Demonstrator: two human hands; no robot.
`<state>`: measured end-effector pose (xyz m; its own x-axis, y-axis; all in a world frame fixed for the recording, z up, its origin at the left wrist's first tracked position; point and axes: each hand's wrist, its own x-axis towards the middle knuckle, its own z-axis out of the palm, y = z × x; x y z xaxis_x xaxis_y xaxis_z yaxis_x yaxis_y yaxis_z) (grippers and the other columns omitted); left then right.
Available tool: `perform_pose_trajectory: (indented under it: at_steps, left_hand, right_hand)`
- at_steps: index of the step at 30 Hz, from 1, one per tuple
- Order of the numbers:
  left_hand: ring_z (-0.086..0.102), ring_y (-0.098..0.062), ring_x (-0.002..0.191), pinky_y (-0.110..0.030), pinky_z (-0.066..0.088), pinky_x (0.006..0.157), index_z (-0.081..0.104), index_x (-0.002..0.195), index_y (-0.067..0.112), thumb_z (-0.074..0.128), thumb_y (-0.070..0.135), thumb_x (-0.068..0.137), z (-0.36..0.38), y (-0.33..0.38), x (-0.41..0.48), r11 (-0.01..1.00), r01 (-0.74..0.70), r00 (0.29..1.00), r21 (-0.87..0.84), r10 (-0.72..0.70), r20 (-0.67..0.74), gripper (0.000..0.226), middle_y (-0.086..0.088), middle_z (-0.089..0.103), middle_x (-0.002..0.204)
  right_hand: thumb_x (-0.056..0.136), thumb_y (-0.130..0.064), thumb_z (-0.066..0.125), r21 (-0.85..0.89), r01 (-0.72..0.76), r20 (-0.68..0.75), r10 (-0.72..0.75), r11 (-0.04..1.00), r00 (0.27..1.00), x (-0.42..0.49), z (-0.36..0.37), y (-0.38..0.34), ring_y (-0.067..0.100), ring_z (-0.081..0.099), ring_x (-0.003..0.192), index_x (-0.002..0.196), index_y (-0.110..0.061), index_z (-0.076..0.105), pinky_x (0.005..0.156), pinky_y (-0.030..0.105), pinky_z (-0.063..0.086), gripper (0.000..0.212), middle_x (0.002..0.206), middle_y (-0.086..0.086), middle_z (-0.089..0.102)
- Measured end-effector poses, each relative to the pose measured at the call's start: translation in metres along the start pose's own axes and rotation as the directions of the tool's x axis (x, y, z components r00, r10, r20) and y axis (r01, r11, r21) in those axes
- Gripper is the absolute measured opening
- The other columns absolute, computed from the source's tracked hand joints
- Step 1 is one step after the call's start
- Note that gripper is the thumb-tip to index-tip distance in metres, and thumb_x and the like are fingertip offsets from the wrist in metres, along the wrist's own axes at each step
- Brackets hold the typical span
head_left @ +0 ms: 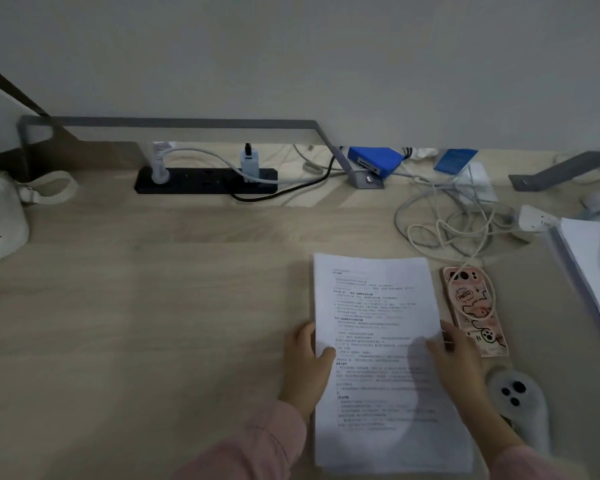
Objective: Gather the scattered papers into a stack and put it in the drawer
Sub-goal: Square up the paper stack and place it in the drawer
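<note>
White printed paper stack (378, 306) is pinched at its side edges by left hand (305, 358) and right hand (458, 365), at 5 o'clock on light wood worktop (153, 306). Gathering judged done; drawer unseen, stowing left.

White papers (378, 306) w/ black text; pink cartoon phone (475, 310); black strip (205, 180).

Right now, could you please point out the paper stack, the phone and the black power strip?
paper stack (378, 306): head view, upper part of the top sheet.
phone (478, 317): head view, middle of its pink case.
black power strip (201, 180): head view, middle of its top.
</note>
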<state>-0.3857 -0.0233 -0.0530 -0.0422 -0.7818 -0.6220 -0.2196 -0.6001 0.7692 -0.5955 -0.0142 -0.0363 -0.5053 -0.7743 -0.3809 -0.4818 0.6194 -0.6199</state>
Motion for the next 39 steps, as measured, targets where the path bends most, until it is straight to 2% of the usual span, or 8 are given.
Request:
perform_pose_trajectory:
  at_steps: [5,9,13,19,25,31,35,39]
  left_hand:
    - [0.056,-0.015,0.112,-0.041,0.049,0.098,0.052,0.123,0.024,0.051,0.031,0.067,0.005,-0.018,0.012,0.998,0.05,0.999,-0.037,-0.051,-0.007,0.056,-0.002,0.053,0.127]
    - [0.053,-0.013,0.117,-0.04,0.044,0.104,0.047,0.131,0.021,0.051,0.019,0.081,-0.006,0.0,0.0,0.996,0.055,0.998,-0.072,-0.054,0.014,0.05,0.004,0.047,0.131]
    - [0.047,-0.016,0.122,-0.042,0.039,0.108,0.042,0.136,0.016,0.05,0.012,0.087,-0.032,-0.003,-0.005,0.994,0.053,0.996,-0.093,-0.059,-0.06,0.049,0.004,0.043,0.134]
    - [0.049,-0.018,0.121,-0.044,0.039,0.107,0.041,0.136,0.019,0.051,0.015,0.085,-0.098,-0.025,-0.015,0.978,0.072,0.975,-0.198,-0.111,-0.193,0.053,0.004,0.045,0.135]
    - [0.063,-0.014,0.099,-0.024,0.053,0.081,0.056,0.118,0.021,0.046,0.004,0.087,-0.177,-0.054,-0.038,0.961,0.037,0.957,-0.274,-0.113,-0.268,0.036,0.001,0.065,0.113]
    - [0.053,-0.019,0.115,-0.041,0.043,0.102,0.049,0.127,0.017,0.052,0.011,0.085,-0.241,-0.093,-0.059,0.961,0.077,0.913,-0.266,-0.176,-0.368,0.042,-0.001,0.051,0.129]
    - [0.065,-0.023,0.093,-0.029,0.054,0.08,0.065,0.093,0.017,0.052,-0.002,0.084,-0.278,-0.098,-0.067,0.938,0.003,0.915,-0.347,-0.143,-0.378,0.025,-0.005,0.069,0.099]
    - [0.066,-0.018,0.092,-0.025,0.054,0.072,0.062,0.108,0.014,0.061,0.004,0.082,-0.313,-0.075,-0.067,0.89,-0.048,0.954,-0.453,-0.093,-0.285,0.028,-0.005,0.069,0.106]
  right_hand:
    - [0.077,-0.026,0.057,-0.185,-0.108,-0.012,0.108,0.977,0.994,0.01,0.011,0.016,0.041,0.048,0.109,0.125,-0.004,0.051,0.093,0.047,0.042,0.052,0.121,0.026,0.051]
    - [0.078,-0.016,0.052,0.004,-0.132,0.039,0.132,0.991,0.99,0.012,0.017,0.008,0.034,0.056,0.089,0.104,-0.005,0.062,0.076,0.035,0.043,0.03,0.097,0.02,0.064]
    - [0.082,-0.002,0.051,0.108,-0.113,0.13,0.099,0.988,0.987,0.007,0.033,-0.009,0.037,0.061,0.084,0.09,-0.005,0.063,0.07,0.035,0.046,0.015,0.09,0.02,0.067]
    - [0.087,-0.002,0.048,0.267,-0.228,0.38,0.115,0.936,0.918,-0.024,0.073,-0.047,0.026,0.056,0.074,0.102,0.013,0.058,0.066,0.033,0.042,0.023,0.083,0.016,0.062]
    - [0.087,-0.004,0.053,0.35,-0.286,0.543,0.055,0.892,0.838,-0.073,0.13,-0.088,0.026,0.064,0.078,0.11,-0.004,0.059,0.058,0.03,0.049,0.024,0.097,0.013,0.068]
    - [0.088,-0.003,0.053,0.372,-0.295,0.675,-0.038,0.88,0.737,-0.132,0.183,-0.116,0.033,0.068,0.094,0.121,-0.012,0.057,0.08,0.044,0.056,0.034,0.11,0.012,0.069]
    - [0.089,-0.006,0.053,0.392,-0.212,0.658,-0.112,0.895,0.744,-0.157,0.195,-0.137,0.031,0.069,0.095,0.122,-0.013,0.059,0.086,0.049,0.054,0.034,0.11,0.01,0.07]
    - [0.087,-0.013,0.056,0.442,-0.093,0.661,-0.254,0.892,0.706,-0.174,0.182,-0.174,0.03,0.07,0.092,0.118,-0.019,0.061,0.08,0.046,0.056,0.032,0.106,0.008,0.072]
